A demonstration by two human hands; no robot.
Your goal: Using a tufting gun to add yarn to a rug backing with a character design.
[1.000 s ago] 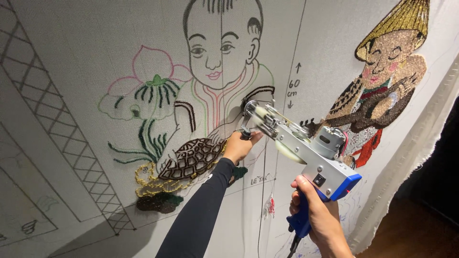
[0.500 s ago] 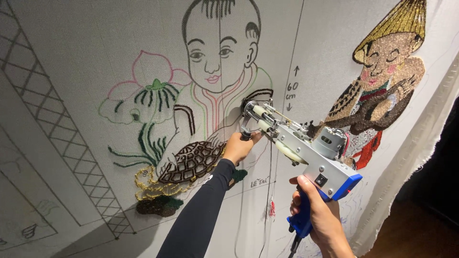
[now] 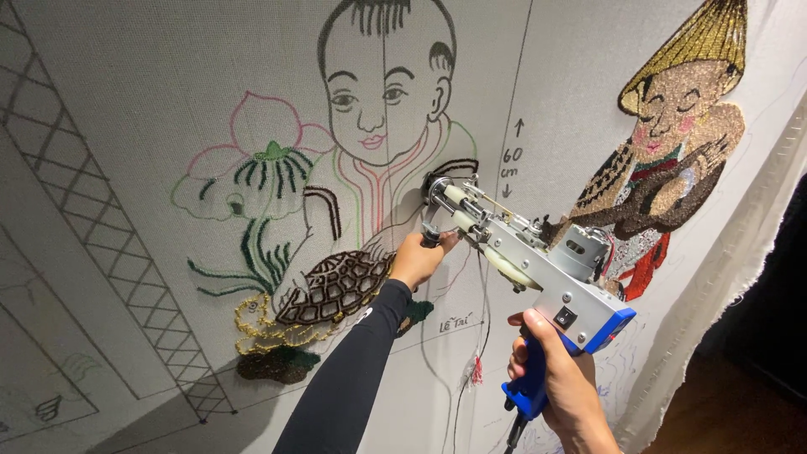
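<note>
- Right now the right hand (image 3: 561, 388) is closed around the blue grip of a tufting gun (image 3: 538, 269), low on the right side of the view, with the fingers wrapped around the grip.
- The gun is tilted, its grey body is near the right hand and its front end points up and to the left, against the white cloth (image 3: 168, 109).
- The left hand (image 3: 418, 259), in a long black sleeve (image 3: 345, 378), is closed on the front handle of the gun, just beside the cloth.
- The front end touches the cloth at a black tufted line, under the drawn child figure (image 3: 382, 92).
- A tufted brown turtle (image 3: 336, 286) is just left of the left hand, and a pink flower outline (image 3: 261, 143) is above it.
- A tufted figure with a golden cone hat (image 3: 672, 126) is on the cloth, above the gun body.
</note>
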